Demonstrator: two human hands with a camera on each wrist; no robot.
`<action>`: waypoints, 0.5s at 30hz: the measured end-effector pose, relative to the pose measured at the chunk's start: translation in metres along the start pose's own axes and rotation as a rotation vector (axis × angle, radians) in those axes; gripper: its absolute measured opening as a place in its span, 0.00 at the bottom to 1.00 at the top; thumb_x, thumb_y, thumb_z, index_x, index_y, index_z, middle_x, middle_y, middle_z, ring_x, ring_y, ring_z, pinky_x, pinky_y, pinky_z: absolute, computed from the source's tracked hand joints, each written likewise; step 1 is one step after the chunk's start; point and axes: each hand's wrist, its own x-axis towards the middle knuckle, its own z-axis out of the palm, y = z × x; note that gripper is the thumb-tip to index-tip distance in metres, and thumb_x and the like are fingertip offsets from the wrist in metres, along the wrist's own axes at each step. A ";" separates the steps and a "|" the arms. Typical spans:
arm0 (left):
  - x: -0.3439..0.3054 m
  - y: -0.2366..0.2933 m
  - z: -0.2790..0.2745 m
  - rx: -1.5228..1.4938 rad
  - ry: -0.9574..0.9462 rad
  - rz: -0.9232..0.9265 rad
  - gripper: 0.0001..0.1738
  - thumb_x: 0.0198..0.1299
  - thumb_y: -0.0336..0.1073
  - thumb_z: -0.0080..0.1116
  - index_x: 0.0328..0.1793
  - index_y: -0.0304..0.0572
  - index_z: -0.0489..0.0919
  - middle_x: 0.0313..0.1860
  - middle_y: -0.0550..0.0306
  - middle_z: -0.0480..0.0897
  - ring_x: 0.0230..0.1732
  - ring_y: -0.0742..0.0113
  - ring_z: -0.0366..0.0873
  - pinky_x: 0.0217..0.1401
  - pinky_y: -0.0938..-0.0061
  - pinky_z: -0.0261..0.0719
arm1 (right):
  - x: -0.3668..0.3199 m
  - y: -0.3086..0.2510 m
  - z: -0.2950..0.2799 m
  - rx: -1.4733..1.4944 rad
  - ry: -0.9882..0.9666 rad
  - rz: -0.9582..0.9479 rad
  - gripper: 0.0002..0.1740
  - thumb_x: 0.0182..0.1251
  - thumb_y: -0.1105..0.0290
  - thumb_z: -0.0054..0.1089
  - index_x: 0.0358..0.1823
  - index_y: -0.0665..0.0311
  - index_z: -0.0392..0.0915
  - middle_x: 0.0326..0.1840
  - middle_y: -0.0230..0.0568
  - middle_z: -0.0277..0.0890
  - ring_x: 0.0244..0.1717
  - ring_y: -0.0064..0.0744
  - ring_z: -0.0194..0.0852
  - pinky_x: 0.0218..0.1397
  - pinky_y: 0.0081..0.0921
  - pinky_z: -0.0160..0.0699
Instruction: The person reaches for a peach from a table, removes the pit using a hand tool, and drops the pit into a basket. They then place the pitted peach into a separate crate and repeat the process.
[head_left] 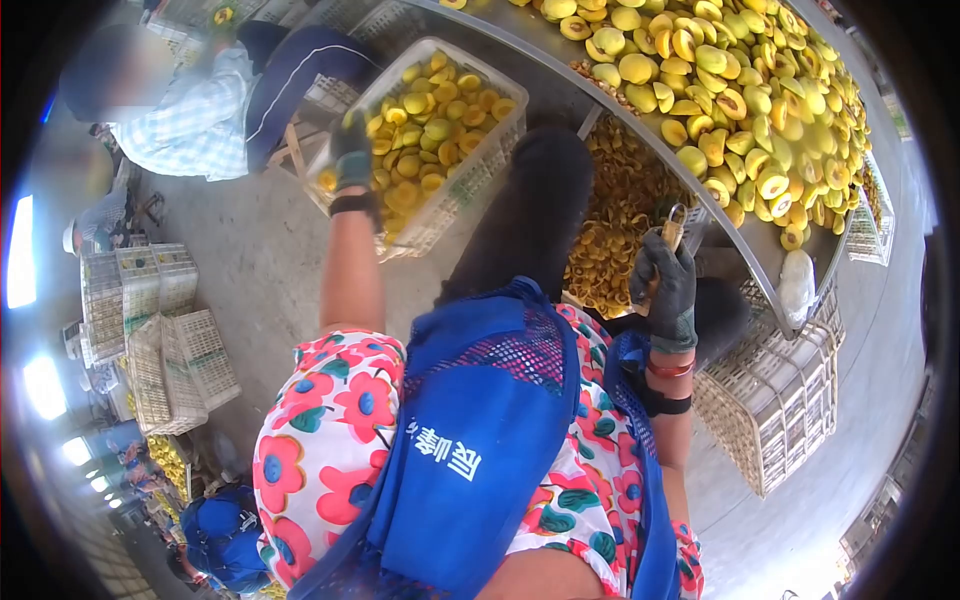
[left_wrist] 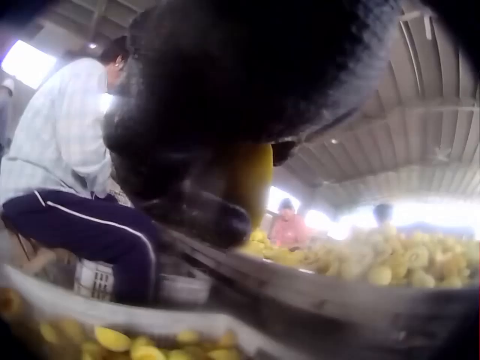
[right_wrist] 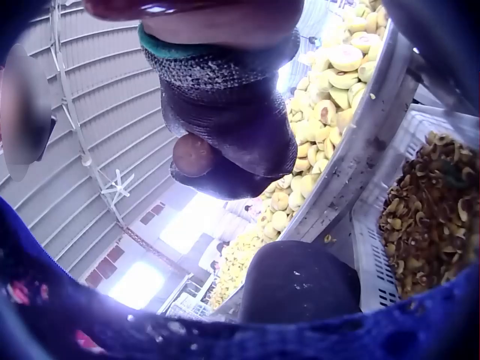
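My gloved left hand (head_left: 352,152) is over the near left side of a white crate (head_left: 512,105) filled with yellow peach halves (head_left: 440,130). In the left wrist view its dark fingers curl around a yellow peach half (left_wrist: 256,180), partly hidden by the glove. My gloved right hand (head_left: 665,285) grips a small pitting tool (head_left: 674,230) by its wooden handle, a metal loop standing out past the fingers. The handle's round butt (right_wrist: 193,154) shows in the right wrist view. Below that hand lies a crate of brown-orange scraps (head_left: 610,210).
A metal-edged table (head_left: 735,235) heaped with cut peaches (head_left: 740,100) runs along the right. Beside my left arm, a person in a checked shirt (head_left: 190,110) sits close to the crate. Stacked crates (head_left: 150,310) stand on the left, and another woven crate (head_left: 775,400) at the right.
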 end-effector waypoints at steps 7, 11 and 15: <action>-0.030 -0.009 0.008 -0.139 -0.395 -0.368 0.38 0.61 0.60 0.47 0.63 0.32 0.70 0.58 0.35 0.75 0.60 0.40 0.72 0.62 0.56 0.68 | 0.004 0.006 -0.006 -0.038 0.036 -0.026 0.08 0.70 0.66 0.52 0.36 0.62 0.69 0.19 0.31 0.65 0.13 0.21 0.62 0.13 0.19 0.59; 0.038 0.134 0.004 -0.598 -0.072 0.078 0.26 0.62 0.49 0.53 0.59 0.38 0.75 0.56 0.39 0.78 0.59 0.46 0.74 0.61 0.61 0.71 | 0.007 -0.002 -0.002 0.008 0.020 0.009 0.09 0.69 0.66 0.52 0.38 0.66 0.68 0.19 0.33 0.66 0.14 0.22 0.65 0.14 0.20 0.62; 0.093 0.293 0.008 -0.743 -0.257 0.349 0.27 0.60 0.48 0.56 0.61 0.41 0.74 0.56 0.44 0.79 0.59 0.49 0.75 0.61 0.61 0.72 | 0.007 0.001 -0.003 -0.073 -0.001 -0.044 0.10 0.69 0.66 0.52 0.38 0.67 0.68 0.19 0.31 0.66 0.15 0.21 0.65 0.15 0.19 0.63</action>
